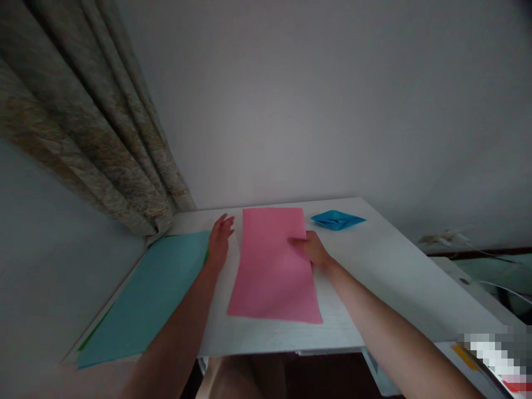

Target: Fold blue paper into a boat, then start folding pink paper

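A pink sheet of paper (272, 271) is in front of me over the white table, its long side running away from me. My right hand (313, 248) grips its right edge, thumb on top and fingers underneath. To the left of the sheet, my left hand (220, 238) is apart from it, fingers spread and holding nothing. Beyond my right hand lies a folded blue paper boat (337, 220). Light blue sheets of paper (153, 293) lie at the left, partly behind my left forearm, with a green edge showing beneath.
The white table (374, 271) meets a plain wall (282, 111) at the back. A patterned curtain (124, 138) hangs at the left down to the table's corner. At the right are a power strip (444, 238) and white cables.
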The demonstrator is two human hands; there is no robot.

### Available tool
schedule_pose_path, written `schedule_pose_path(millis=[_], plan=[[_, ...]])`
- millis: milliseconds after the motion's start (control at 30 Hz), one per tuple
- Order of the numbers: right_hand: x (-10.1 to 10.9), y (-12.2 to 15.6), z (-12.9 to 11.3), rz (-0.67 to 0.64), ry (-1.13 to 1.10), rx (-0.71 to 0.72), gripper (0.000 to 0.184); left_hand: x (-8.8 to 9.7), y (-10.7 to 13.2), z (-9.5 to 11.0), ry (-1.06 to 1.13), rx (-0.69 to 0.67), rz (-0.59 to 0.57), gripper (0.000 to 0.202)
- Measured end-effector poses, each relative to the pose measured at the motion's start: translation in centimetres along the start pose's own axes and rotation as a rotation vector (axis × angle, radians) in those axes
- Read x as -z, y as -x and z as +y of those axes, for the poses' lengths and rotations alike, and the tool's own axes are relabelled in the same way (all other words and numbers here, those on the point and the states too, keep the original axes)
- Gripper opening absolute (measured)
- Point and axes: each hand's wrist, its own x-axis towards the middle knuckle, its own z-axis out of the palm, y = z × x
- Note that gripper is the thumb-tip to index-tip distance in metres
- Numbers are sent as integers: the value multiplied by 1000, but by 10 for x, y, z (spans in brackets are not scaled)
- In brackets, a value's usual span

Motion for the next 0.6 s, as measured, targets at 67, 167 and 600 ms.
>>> schedule_pose_path(millis=[67,167,600], plan=[[-1,0,0,-11,-63,-10,43,5,-8,-10,170,237,12,45],[-4,-3,-2,-17,-74,-24,44,7,1,-18,222,385,-185,42],[-14,-14,9,-50,141,12,40,-11,29,9,-244,-141,159,60]])
